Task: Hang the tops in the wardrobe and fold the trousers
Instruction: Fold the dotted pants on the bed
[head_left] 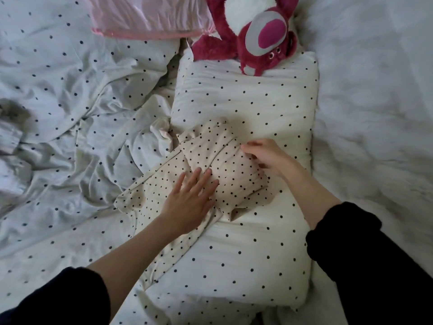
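Observation:
Beige trousers with small black dots [225, 165] lie on a dotted white pillow [257, 102], folded into a thick packet at the middle with one length trailing toward the lower left. My left hand [189, 200] lies flat with straight fingers on the near edge of the folded packet. My right hand [264, 156] rests on the packet's right edge, fingers bent down over the cloth. No wardrobe or tops are in view.
A rumpled white duvet with dark dots [70, 102] covers the left of the bed. A pink plush bear [257, 38] sits at the pillow's far end beside a pink pillow [145, 17]. A fluffy white blanket [375, 113] fills the right.

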The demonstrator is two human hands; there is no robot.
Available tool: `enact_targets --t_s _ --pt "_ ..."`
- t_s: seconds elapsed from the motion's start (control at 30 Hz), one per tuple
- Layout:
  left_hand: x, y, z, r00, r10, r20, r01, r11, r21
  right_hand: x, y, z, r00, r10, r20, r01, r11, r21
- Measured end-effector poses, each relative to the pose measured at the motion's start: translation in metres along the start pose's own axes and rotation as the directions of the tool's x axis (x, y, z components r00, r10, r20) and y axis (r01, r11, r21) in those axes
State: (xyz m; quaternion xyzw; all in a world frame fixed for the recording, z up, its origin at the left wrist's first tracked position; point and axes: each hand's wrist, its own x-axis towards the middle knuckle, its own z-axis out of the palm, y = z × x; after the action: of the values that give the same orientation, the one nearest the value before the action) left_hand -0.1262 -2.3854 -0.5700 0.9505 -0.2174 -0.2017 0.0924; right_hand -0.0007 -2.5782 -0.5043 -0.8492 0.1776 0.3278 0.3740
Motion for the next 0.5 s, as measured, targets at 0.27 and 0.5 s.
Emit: enact_targets --t_s 0.27,0.5 --pt "0.005 -0.003 0.0 0.993 0.043 0.109 -0.043 0.999 -0.004 0.012 -0.012 0.001 0.947 0.272 0.173 -0.26 0.962 -0.086" --pt "0.05 0.035 -0.031 0.99 0.064 0.123 -0.049 0.991 -0.124 0.004 -0.04 -0.045 0.986 0.01 -0.167 -0.056 0.961 -0.269"
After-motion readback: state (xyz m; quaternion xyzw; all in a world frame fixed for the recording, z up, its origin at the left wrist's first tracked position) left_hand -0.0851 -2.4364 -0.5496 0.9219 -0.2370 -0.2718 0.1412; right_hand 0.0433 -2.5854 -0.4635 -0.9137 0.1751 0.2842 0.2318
